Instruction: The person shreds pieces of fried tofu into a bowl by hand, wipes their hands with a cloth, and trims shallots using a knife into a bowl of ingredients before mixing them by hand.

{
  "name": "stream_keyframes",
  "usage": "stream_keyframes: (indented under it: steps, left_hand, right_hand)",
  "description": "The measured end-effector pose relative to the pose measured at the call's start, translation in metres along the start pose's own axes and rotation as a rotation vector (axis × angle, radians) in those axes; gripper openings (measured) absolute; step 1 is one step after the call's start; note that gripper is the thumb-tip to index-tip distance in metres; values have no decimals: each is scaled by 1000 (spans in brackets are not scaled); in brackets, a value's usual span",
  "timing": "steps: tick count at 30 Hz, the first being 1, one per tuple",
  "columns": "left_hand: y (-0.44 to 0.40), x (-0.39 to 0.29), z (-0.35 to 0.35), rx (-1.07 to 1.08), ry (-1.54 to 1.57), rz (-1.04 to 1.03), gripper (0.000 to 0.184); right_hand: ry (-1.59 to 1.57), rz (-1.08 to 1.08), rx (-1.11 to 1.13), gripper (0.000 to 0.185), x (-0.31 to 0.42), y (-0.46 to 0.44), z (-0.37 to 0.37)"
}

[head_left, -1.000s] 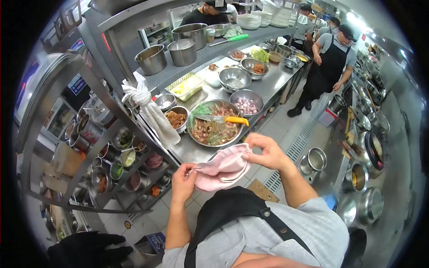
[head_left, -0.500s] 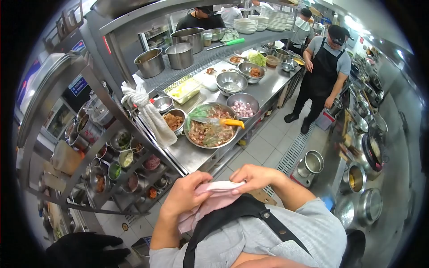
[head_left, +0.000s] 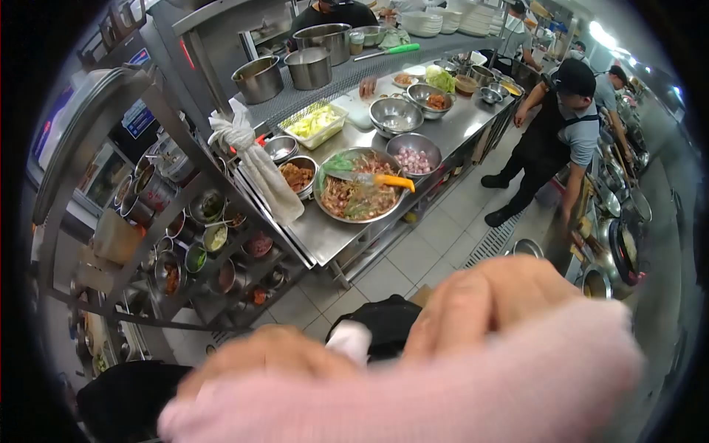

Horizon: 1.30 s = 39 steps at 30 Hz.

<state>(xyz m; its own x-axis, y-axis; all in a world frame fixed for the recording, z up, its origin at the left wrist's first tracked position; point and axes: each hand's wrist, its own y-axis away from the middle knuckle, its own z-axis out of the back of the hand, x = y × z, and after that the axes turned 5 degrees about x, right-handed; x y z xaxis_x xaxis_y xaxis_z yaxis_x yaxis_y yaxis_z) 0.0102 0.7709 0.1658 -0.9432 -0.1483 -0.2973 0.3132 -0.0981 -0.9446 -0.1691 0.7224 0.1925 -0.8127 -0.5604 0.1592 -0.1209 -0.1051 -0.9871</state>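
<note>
The pink cloth (head_left: pixel 413 399) was right in front of the camera, stretched sideways across the bottom of the view and blurred. The left hand (head_left: pixel 273 358) grasped it toward one end, fingers curled, the fingertips hidden. The right hand (head_left: pixel 487 299) gripped it toward the other end, knuckles raised. A pale tip (head_left: pixel 351 341) stuck up between the two hands. Past them showed a dark apron (head_left: pixel 377 317) and the tiled floor (head_left: pixel 413 255).

On the steel desk (head_left: pixel 325 240), a wide bowl (head_left: pixel 362 220) held a meat mix (head_left: pixel 369 203), with a yellow-handled tool (head_left: pixel 395 181) lying across it. To its left sat a smaller bowl of brown food (head_left: pixel 297 176), near a knotted white towel (head_left: pixel 258 170) that hung at the desk's end. Just beyond the meat mix, another bowl held pinkish-white pieces (head_left: pixel 413 160). Farther back were a basket of yellow food (head_left: pixel 314 122), a shiny bowl (head_left: pixel 396 114) and some lettuce (head_left: pixel 442 80). Another person's hand (head_left: pixel 367 87) was over the far side of the desk.

Above, a shelf carried three pots (head_left: pixel 309 68), a green-handled tool (head_left: pixel 391 50) and stacked plates (head_left: pixel 422 23). To the right, a co-worker (head_left: pixel 561 133) in a black cap leaned with one arm toward the stove side.
</note>
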Motion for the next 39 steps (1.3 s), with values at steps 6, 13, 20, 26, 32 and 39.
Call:
stream_keyframes:
  steps: [6, 13, 20, 26, 32, 39]
  left_hand:
    - [-13, 47, -28, -45, 131, 26, 15]
    - [-21, 83, -28, -134, 174, 59, 20]
    - [-26, 93, -21, -154, 171, 106, 26]
    - [-22, 99, -9, -224, 219, 130, 32]
    - [-20, 104, 0, -237, 236, 122, 37]
    - [-13, 93, 6, -306, 151, 58, 44]
  right_hand:
    - [51, -44, -70, 51, 12, -6, -13]
    - [4, -90, -164, 52, 0, 6, -7]
    - [-27, -137, -181, 53, -4, 15, -3]
    - [-47, -93, -243, 54, -6, 22, -2]
    - [-60, -136, -262, 55, -11, 27, 7]
    - [-146, -210, -318, 56, -20, 38, 13]
